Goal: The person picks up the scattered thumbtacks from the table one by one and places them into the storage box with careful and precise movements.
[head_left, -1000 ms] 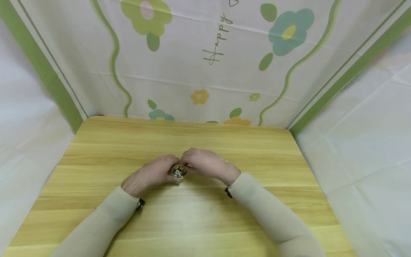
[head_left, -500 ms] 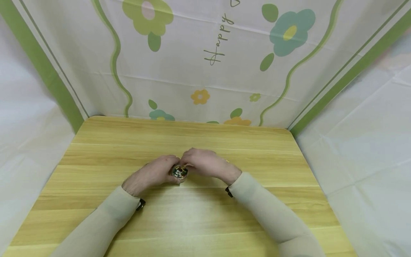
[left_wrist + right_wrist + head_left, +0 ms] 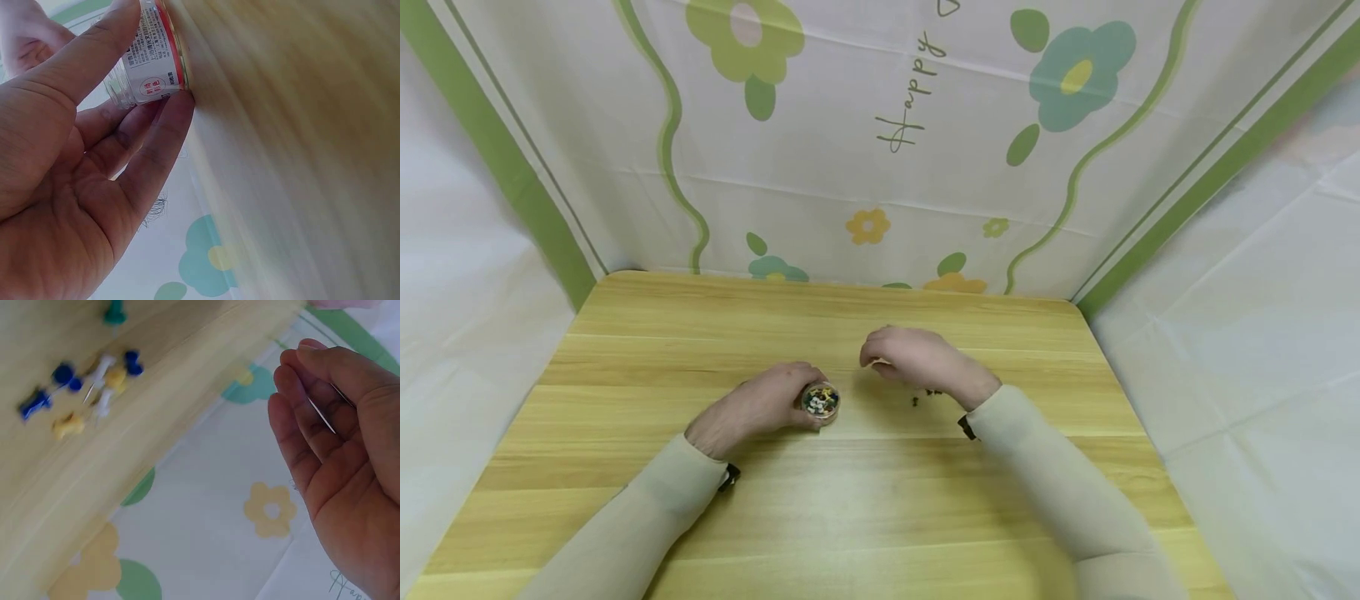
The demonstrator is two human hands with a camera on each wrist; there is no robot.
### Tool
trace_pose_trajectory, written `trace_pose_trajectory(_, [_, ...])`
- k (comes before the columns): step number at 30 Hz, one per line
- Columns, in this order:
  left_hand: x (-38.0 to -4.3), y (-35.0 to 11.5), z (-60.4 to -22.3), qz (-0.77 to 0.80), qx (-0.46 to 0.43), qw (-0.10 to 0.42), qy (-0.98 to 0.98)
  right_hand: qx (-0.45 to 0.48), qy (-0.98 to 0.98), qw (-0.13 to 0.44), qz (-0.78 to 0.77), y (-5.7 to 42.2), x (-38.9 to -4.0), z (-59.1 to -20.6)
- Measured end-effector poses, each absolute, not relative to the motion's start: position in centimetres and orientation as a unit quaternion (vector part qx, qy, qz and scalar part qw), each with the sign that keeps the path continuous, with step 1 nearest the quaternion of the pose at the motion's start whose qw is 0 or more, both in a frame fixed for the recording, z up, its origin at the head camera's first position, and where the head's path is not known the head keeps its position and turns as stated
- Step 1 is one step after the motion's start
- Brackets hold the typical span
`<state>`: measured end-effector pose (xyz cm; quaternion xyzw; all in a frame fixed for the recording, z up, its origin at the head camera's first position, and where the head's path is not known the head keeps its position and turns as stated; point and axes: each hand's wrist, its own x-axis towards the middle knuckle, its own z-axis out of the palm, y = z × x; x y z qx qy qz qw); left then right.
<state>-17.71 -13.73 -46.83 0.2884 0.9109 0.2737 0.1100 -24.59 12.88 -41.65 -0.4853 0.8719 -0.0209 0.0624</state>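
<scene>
A small clear jar [image 3: 820,402] of mixed-colour push pins stands on the table, its top uncovered. My left hand [image 3: 767,398] grips it from the left, thumb on the near side and fingers round the far side. The left wrist view shows the jar's white and red label [image 3: 150,53] between thumb and fingers. To the right of the jar, my right hand [image 3: 917,360] hovers over the table, fingers loosely bent with no pin visible in them. Below it lie loose push pins [image 3: 69,425] in blue, yellow, white and green, partly hidden by that hand in the head view.
The wooden table [image 3: 850,517] ends at the back against a flower-printed cloth [image 3: 820,150]. White cloth sheets [image 3: 1262,333] hang along the sides.
My right hand has drawn away from the jar's mouth, to the right and slightly back, uncovering some dark pins on the table. The left hand and jar have stayed put.
</scene>
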Motion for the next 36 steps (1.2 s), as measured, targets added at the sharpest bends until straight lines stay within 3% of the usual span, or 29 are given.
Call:
trace_pose_trajectory(13, [-17.8,-13.7,-47.2,0.277,0.284,0.115,0.911,-0.459,0.883,0.085,0.053,15.1,-25.1,-42.9])
trace_pose_trajectory(21, [-17.7,-13.7,-47.1,0.280,0.280,0.116,0.911,-0.459,0.879,0.068,0.110,15.9,-25.3,-43.9])
trace_pose_trajectory(36, [-17.8,-13.7,-47.2,0.276,0.282,0.116,0.911,-0.450,0.884,0.079,0.095,16.1,-25.3,-44.8])
